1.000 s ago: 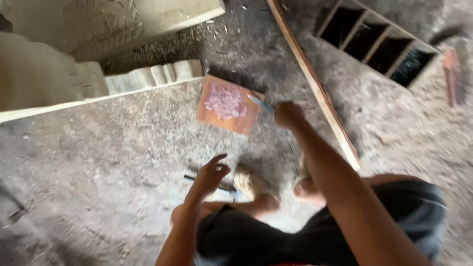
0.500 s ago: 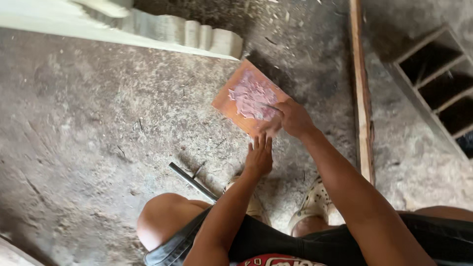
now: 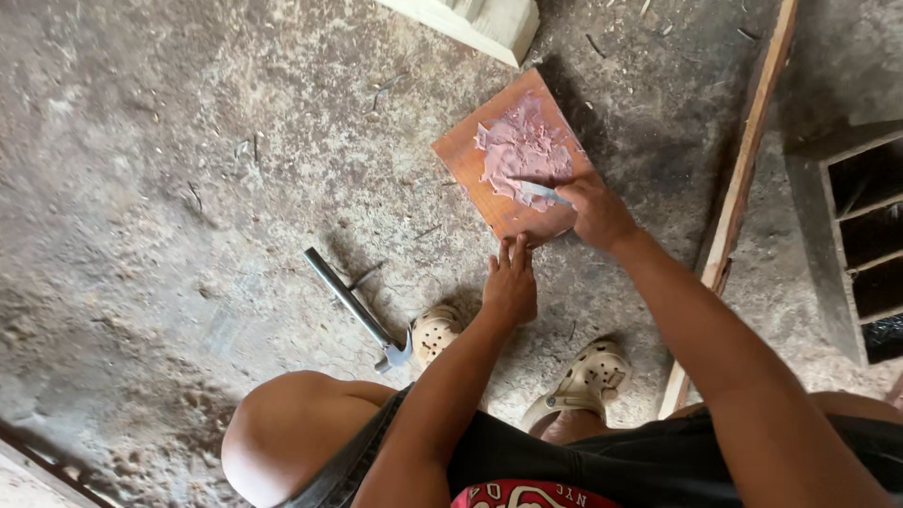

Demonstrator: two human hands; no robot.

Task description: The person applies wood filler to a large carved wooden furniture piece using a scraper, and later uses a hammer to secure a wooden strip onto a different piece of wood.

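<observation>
Person squatting on a dusty concrete floor (image 3: 169,169), looking straight down. Small reddish-brown board (image 3: 489,179) lying flat on the floor just ahead of the feet, carrying a smeared patch of pinkish putty (image 3: 522,150) over its middle.

Right hand (image 3: 594,212) is closing around the handle end of a narrow putty knife (image 3: 538,191); fingers clamped on it, blade lying across the putty. Left hand (image 3: 510,282) is resting with fingertips touching the near edge of the board, fingers together and extended, gripping nothing, seemingly steadying it.

Handling judgement: putty is looking soft, pasty and sticky, likely to smear rather than lift cleanly; best taken on the blade, not by fingers. Board is appearing thin, stiff and light, so liable to slide on the gritty floor unless pressed at a bare edge or corner away from the paste.

Nearby: hammer (image 3: 357,310) lying on the floor left of the pale clogs (image 3: 588,376), well apart from the board. Long wooden strip (image 3: 743,188) running along the right; pale timber block (image 3: 480,23) beyond the board
</observation>
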